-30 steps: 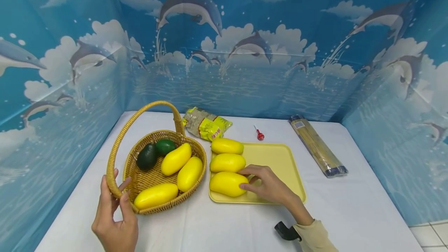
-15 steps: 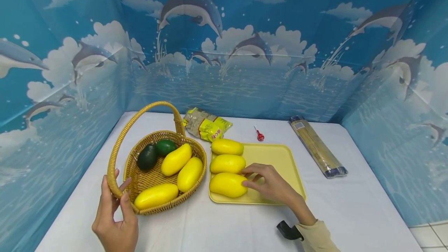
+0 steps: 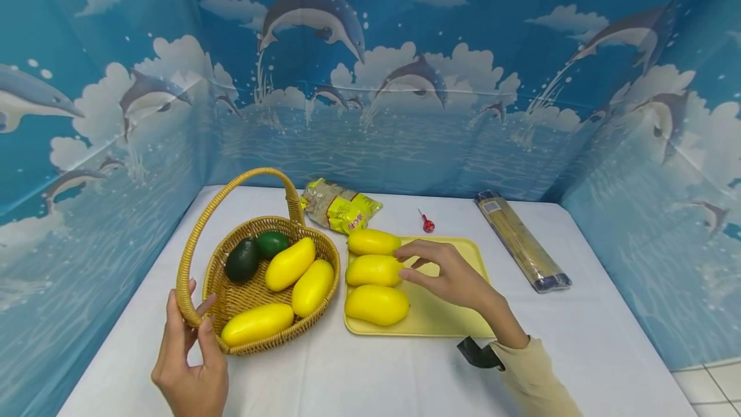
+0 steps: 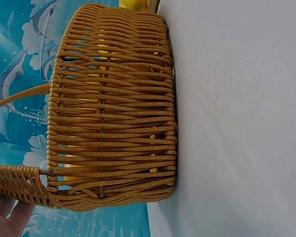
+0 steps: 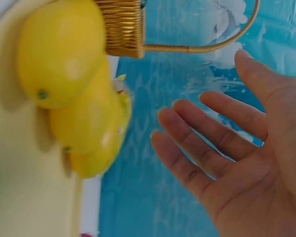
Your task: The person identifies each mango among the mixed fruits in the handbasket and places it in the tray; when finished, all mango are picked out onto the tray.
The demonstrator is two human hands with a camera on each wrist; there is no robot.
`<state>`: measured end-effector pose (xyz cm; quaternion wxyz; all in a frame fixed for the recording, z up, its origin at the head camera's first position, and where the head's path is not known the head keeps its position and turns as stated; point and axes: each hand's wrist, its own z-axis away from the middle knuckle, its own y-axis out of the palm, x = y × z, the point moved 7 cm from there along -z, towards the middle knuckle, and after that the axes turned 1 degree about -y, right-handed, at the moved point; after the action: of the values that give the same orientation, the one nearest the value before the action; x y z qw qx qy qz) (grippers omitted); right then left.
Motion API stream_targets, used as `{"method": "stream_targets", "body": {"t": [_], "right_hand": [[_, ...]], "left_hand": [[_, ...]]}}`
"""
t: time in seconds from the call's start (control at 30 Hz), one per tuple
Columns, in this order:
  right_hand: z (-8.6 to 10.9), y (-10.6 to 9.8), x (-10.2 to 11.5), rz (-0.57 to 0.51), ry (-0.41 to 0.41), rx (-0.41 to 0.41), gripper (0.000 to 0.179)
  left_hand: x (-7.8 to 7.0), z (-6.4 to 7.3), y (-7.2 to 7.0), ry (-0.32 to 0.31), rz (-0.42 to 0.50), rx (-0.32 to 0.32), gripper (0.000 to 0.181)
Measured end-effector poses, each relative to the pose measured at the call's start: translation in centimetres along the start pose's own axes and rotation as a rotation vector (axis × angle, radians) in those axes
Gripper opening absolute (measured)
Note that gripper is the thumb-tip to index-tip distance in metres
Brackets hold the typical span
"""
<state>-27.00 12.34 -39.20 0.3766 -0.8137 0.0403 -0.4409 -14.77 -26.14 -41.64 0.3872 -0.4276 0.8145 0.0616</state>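
Note:
My left hand (image 3: pixel 192 359) holds the wicker basket (image 3: pixel 332 288) by the lower end of its arched handle (image 3: pixel 191 237). Inside lie three yellow mangoes (image 3: pixel 257 325) and two dark green avocados (image 3: pixel 242 260). From the side, the left wrist view shows the woven basket wall (image 4: pixel 111 113) with fingers behind the handle base. Three more mangoes form a column along the left side of a yellow tray (image 3: pixel 446 320): near (image 3: pixel 376 305), middle (image 3: pixel 375 271) and far (image 3: pixel 373 242). Over the tray, my right hand (image 3: pixel 448 273) has its fingers spread, apart from the mangoes (image 5: pixel 61 54) in its wrist view.
A yellow and clear plastic bag (image 3: pixel 340 206) lies behind the basket and tray. Beyond the tray is a red-wrapped lollipop (image 3: pixel 427 222). To its right lies a long packet of thin sticks (image 3: pixel 522 242). A dolphin-print curtain (image 3: pixel 370 140) stands round the white table.
My right hand has left the near mango's end and moved farther back, over the level of the middle and far mangoes. The left hand keeps its hold on the basket handle.

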Motion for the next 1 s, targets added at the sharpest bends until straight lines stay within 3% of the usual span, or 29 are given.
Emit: {"method": "stream_targets", "body": {"t": [0.1, 0.33, 0.43, 0.8, 1.0], "right_hand": [[-1.3, -0.3, 1.5, 0.006, -0.019, 0.059, 0.036], [-4.1, 0.2, 4.3, 0.050, -0.008, 0.319, 0.054], [-5.5, 0.7, 5.3, 0.030, -0.034, 0.393, 0.059], [-11.2, 3.4, 7.2, 0.049, -0.168, 0.529, 0.067], [-13.8, 5.4, 7.4, -0.029, -0.182, 0.572, 0.066]], "left_hand": [[-0.1, 0.0, 0.0, 0.005, 0.009, 0.000, 0.073], [-0.1, 0.0, -0.2, 0.015, 0.026, -0.008, 0.072], [0.0, 0.0, -0.2, 0.012, 0.023, -0.009, 0.074], [0.3, 0.1, -0.3, -0.001, 0.023, -0.003, 0.081], [0.1, 0.1, -0.1, -0.002, 0.034, 0.010, 0.082]]}}
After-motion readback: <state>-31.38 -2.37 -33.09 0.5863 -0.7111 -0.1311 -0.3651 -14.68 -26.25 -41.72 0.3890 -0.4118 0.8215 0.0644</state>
